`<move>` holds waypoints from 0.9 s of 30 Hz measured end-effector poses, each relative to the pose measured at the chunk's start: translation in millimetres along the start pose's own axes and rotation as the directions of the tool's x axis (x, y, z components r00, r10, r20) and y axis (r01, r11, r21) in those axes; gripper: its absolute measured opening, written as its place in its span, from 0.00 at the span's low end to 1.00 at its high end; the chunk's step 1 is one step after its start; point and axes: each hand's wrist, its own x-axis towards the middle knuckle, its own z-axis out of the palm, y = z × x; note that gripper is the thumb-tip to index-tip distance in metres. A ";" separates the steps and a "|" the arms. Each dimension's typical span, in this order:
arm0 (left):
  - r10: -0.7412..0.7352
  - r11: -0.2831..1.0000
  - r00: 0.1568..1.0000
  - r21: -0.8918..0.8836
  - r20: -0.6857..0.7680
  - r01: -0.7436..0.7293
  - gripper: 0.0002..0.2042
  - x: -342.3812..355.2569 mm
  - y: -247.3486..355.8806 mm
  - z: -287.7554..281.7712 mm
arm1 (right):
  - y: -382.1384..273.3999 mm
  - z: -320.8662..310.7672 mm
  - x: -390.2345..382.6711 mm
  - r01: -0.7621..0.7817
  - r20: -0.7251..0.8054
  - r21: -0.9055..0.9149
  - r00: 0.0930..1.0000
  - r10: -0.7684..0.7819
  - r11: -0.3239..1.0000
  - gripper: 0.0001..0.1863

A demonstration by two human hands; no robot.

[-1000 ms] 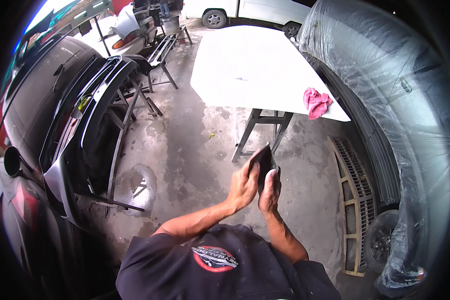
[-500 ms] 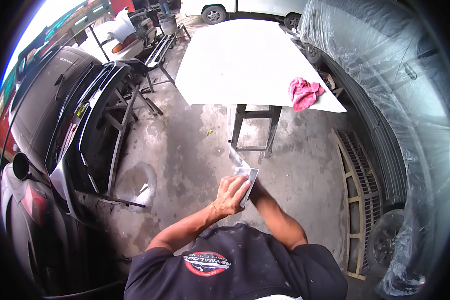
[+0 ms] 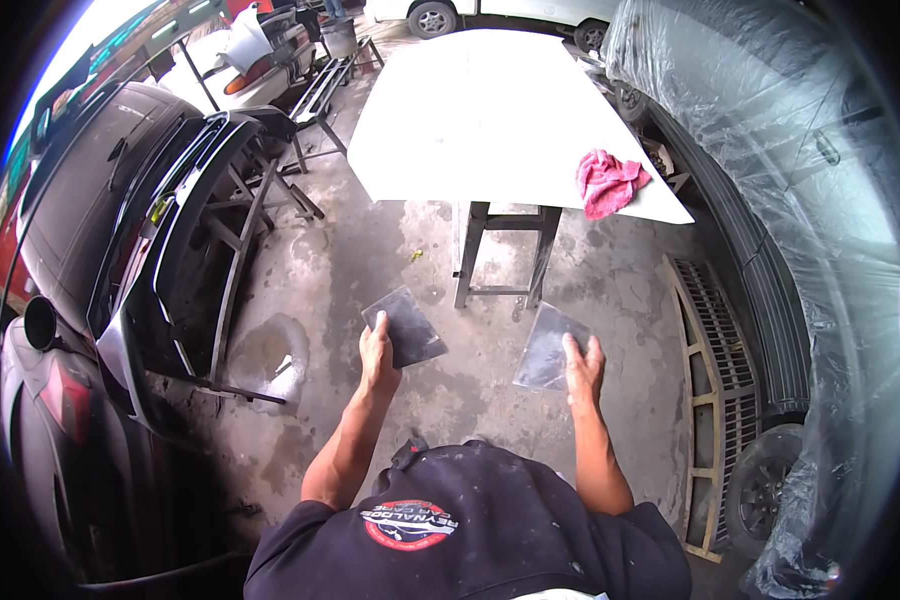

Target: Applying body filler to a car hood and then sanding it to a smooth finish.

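Observation:
My left hand [image 3: 376, 355] is closed on the edge of a thin, dark grey, square-cornered plate [image 3: 410, 325], thumb across its face. In my right hand [image 3: 585, 370] is a second thin grey plate [image 3: 547, 350], its surface smeared with pale streaks. The two plates are apart, held over the floor in front of my chest, both tilted. What they are made of I cannot make out. Beyond them a white car hood [image 3: 470, 120] lies on a dark metal stand [image 3: 466, 255]. A crumpled pink cloth [image 3: 610, 185] rests near the hood's right corner.
On the left, a dark bumper [image 3: 185, 270] sits on a metal rack beside a dusty car [image 3: 90, 190]. A plastic-wrapped vehicle [image 3: 750, 110] stands on the right, with a slatted frame [image 3: 715, 390] and a wheel [image 3: 765, 490] near it. The concrete floor [image 3: 470, 410] is stained.
My hands were together, with the plates overlapping between them. They have now moved apart, one plate in each hand, with the flat faces showing.

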 end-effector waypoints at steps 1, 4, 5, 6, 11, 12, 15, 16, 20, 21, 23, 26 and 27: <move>0.005 1.000 1.000 -0.009 -0.012 -0.005 0.11 6.2 -6.2 -7.0 | -20.4 -3.6 -6.6 0.018 0.012 -0.023 1.000 -0.018 1.000 0.22; -0.014 0.968 0.975 -0.243 0.221 0.069 0.09 10.2 -27.5 0.1 | -38.2 1.4 -27.9 0.243 0.022 -0.237 0.969 -0.245 0.941 0.15; -0.099 0.982 0.914 -0.111 0.393 0.154 0.15 8.7 -30.3 -10.4 | -42.8 6.9 -39.8 0.273 0.031 -0.248 0.961 -0.274 0.929 0.12; -0.198 0.945 0.870 -0.148 0.451 0.292 0.18 8.9 -39.0 -9.6 | -50.1 15.2 -52.5 0.426 0.016 -0.212 0.901 -0.433 0.879 0.11; -0.402 0.777 0.607 -0.095 0.686 0.622 0.27 -16.1 -46.3 16.4 | -72.7 41.3 -92.0 0.958 0.394 0.075 0.225 -0.891 0.275 0.08; -0.443 0.849 0.698 0.013 0.563 0.528 0.26 -35.5 -38.7 26.9 | -77.5 46.4 -95.7 0.979 0.437 0.116 0.102 -0.894 0.169 0.09; -0.358 0.900 0.576 0.107 0.736 0.423 0.27 -16.5 -78.2 -13.4 | -47.7 63.1 -78.6 0.996 0.569 -0.074 0.010 -0.823 -0.039 0.16; -0.505 0.860 0.551 0.443 0.665 0.253 0.29 -33.3 -55.5 -6.1 | -5.0 67.2 -55.6 0.874 0.503 -0.334 0.481 -0.718 0.353 0.17; -0.488 0.688 0.697 0.723 0.525 -0.063 0.40 -62.3 -21.7 -26.9 | 71.8 2.2 20.8 0.602 0.569 -0.593 0.783 -0.250 0.535 0.21; -0.367 0.707 0.815 0.703 0.448 -0.068 0.32 -50.3 -17.9 -32.6 | 70.2 -4.8 22.8 0.501 0.534 -0.624 0.833 -0.140 0.600 0.21; -0.033 0.938 0.935 0.334 0.352 -0.093 0.19 -19.2 -27.9 -64.4 | 41.6 -17.9 3.7 0.320 0.458 -0.706 0.887 0.063 0.632 0.19; -0.148 0.989 0.952 0.014 0.268 0.150 0.13 -40.0 1.4 -40.4 | 19.4 -34.3 -10.8 0.248 0.368 -0.663 0.930 0.019 0.706 0.19; -0.140 0.990 0.956 0.010 0.258 0.142 0.13 -38.6 0.4 -40.4 | 12.6 -27.7 -17.6 0.408 0.389 -0.569 0.898 -0.204 0.714 0.19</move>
